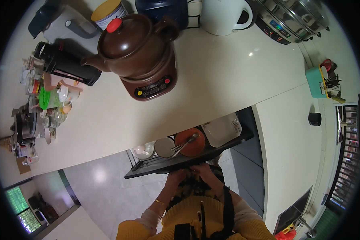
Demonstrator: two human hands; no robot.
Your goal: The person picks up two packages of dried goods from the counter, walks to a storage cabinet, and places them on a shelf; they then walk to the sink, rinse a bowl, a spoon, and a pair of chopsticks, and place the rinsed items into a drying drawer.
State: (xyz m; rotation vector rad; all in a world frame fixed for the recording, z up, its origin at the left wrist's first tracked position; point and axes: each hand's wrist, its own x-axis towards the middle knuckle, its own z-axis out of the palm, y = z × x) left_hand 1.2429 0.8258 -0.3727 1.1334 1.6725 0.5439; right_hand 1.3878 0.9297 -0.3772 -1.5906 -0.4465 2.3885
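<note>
My left hand [177, 176] and my right hand [202, 170] are side by side at the outer edge of a partly pulled-out dark drawer [168, 167]; their fingers are partly hidden at its front. Inside the drawer, an orange-red bowl [195, 147] has metal spoons [184, 146] lying across it. A white rectangular dish [223, 132] sits right of the bowl. To the left are a pale round bowl [165, 147] and another bowl [144, 151] with something pinkish-white in it.
On the counter [216, 81] stand a brown ceramic kettle [132, 48] on an electric base, a white pitcher [222, 16], a steamer [291, 21] and a black thermos [73, 64]. Jars crowd the left side. A sink [292, 213] lies at lower right, and a teal utensil holder [315, 82] at right.
</note>
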